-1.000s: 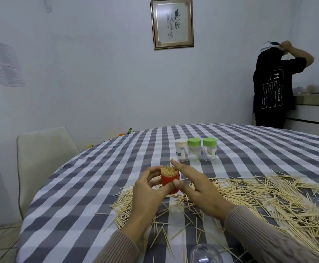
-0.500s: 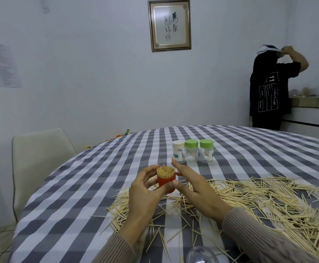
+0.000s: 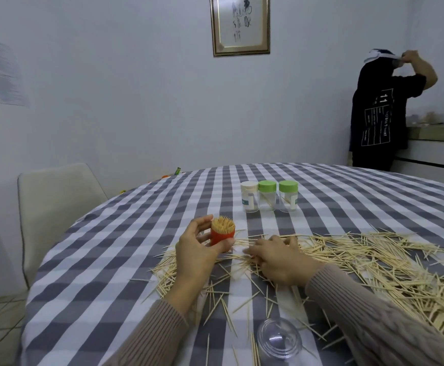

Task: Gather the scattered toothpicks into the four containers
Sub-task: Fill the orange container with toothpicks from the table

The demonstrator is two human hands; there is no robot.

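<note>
My left hand point(image 3: 198, 250) grips a small red container point(image 3: 222, 236) packed full of upright toothpicks, held just above the checked tablecloth point(image 3: 109, 260). My right hand point(image 3: 279, 260) lies palm down on the scattered toothpicks point(image 3: 374, 257), fingers curled into the pile. Farther back stand three lidded clear jars in a row: one with a white lid point(image 3: 249, 196) and two with green lids point(image 3: 267, 195), point(image 3: 288, 195). Loose toothpicks spread from under my hands to the right edge of the view.
A clear plastic cap point(image 3: 279, 342) lies near the table's front edge. A pale chair point(image 3: 54, 207) stands at the left of the round table. A person in a black shirt point(image 3: 382, 112) stands at a counter at the back right.
My right hand has left the red container and dropped onto the toothpick pile to its right. My left hand still holds the container, now shifted a little left.
</note>
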